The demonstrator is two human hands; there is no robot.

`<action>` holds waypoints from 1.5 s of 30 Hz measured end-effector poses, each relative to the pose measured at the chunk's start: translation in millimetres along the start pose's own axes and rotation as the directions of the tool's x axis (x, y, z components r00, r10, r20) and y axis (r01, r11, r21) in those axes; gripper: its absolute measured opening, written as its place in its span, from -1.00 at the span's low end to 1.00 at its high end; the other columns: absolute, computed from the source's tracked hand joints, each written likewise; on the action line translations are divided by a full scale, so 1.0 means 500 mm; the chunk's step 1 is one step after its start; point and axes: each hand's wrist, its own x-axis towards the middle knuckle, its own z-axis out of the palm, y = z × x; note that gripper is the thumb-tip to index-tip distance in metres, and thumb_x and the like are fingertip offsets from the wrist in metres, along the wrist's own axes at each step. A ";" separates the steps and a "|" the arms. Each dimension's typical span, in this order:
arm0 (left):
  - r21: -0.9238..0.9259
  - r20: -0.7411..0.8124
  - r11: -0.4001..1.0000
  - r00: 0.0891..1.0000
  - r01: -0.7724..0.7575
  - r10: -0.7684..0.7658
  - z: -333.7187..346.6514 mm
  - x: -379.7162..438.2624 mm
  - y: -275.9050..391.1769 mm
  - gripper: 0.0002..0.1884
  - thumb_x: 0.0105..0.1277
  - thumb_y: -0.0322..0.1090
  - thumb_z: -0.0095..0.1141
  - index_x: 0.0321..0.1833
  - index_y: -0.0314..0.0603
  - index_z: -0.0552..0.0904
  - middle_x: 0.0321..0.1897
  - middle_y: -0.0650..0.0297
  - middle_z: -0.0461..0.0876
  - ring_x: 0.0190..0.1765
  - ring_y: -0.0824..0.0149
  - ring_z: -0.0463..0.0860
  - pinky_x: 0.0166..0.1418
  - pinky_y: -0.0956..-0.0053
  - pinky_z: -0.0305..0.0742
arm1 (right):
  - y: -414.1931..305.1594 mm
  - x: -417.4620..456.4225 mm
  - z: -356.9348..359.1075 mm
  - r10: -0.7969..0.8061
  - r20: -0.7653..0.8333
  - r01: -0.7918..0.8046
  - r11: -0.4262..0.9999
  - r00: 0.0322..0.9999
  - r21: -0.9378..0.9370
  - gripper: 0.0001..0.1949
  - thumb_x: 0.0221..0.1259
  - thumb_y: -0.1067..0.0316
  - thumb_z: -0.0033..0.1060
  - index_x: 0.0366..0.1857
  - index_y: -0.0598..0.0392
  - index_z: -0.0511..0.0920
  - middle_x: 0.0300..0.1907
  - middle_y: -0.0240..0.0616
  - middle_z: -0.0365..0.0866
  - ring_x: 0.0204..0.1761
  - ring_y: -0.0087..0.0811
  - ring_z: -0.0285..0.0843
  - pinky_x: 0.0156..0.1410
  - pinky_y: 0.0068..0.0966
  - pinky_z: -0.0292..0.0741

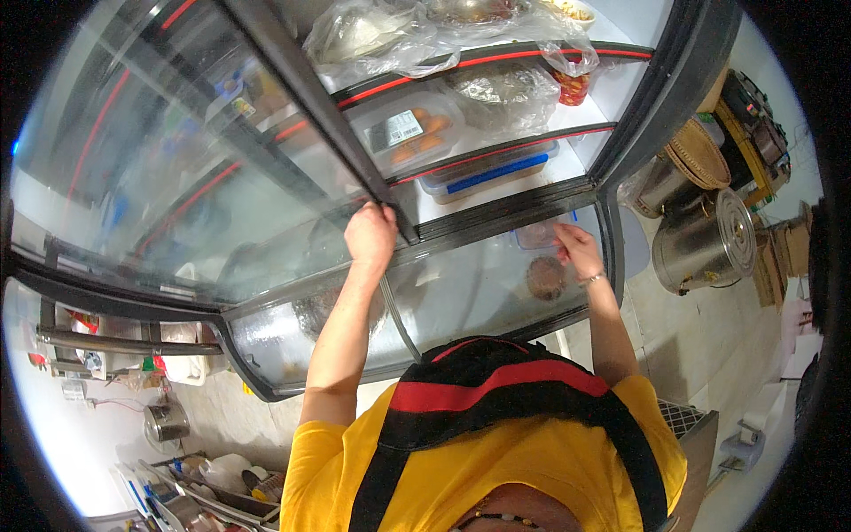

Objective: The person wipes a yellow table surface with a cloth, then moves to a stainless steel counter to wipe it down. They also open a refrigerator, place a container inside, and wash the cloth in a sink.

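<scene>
In front of me a glass-fronted display refrigerator has a sliding glass door [199, 166] drawn to the left, so the right side of the shelves is exposed. The fist of my left hand [371, 238] grips the black frame [312, 120] of this door near its lower end. My right hand [577, 251] hovers above the lower glass panel [465, 299], fingers loosely bent and apart, with nothing visible in it. Behind the exposed opening sit a clear plastic container [425, 130] of orange-brown food with a label and a blue-edged plastic box [495, 176].
Plastic-wrapped food [498, 100] and a red-patterned cup [572, 86] share the middle shelf; a bagged bowl [372, 30] sits above. Right of the case stand a lidded steel pot [698, 239] and a woven basket [698, 153]. A rack of kitchenware [213, 485] stands at lower left.
</scene>
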 end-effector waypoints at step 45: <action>0.120 0.115 0.985 0.987 -0.126 0.112 0.247 0.076 0.578 -0.67 0.12 -0.12 -0.01 -0.40 -0.26 0.68 -0.36 -0.09 0.64 -0.23 -0.04 0.66 -0.14 0.13 0.56 | -0.451 -0.849 -0.456 -0.660 0.750 0.951 -0.258 -0.046 -0.170 -0.93 -0.01 0.41 0.12 -0.51 0.15 0.55 -0.51 -0.22 0.54 -0.58 -0.50 0.45 -0.55 -0.63 0.35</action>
